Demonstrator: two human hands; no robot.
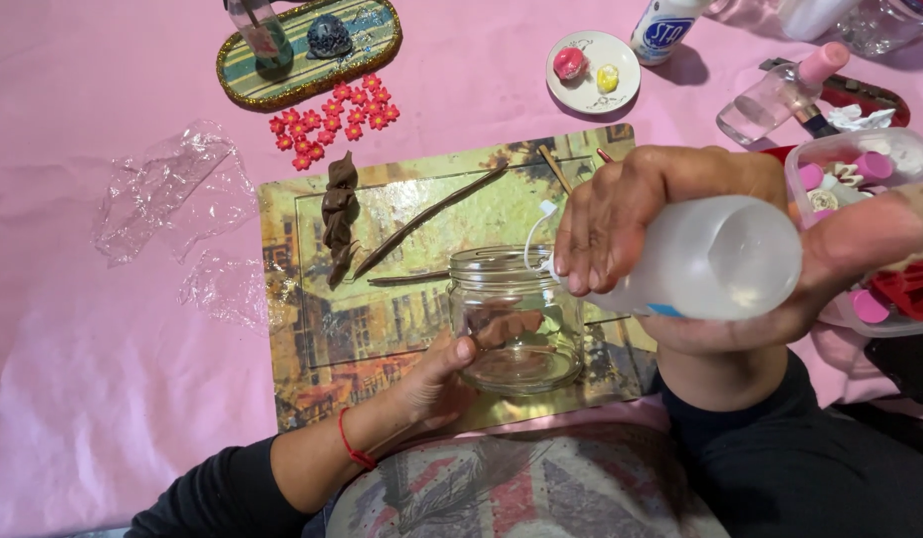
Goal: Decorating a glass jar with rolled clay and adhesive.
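I see the desk under a pink cloth, with a printed mat in front of me. My right hand is wrapped tight round a white bottle, tipped on its side with the nozzle at the jar's rim. The glass jar stands upright on the mat; my left hand clasps its near side. Brown clay strips lie on the mat; small red flowers lie beyond it.

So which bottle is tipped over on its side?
The big cloudy white bottle in the right hand, nozzle at the glass jar. The pink-capped bottle lies on the cloth, unheld.
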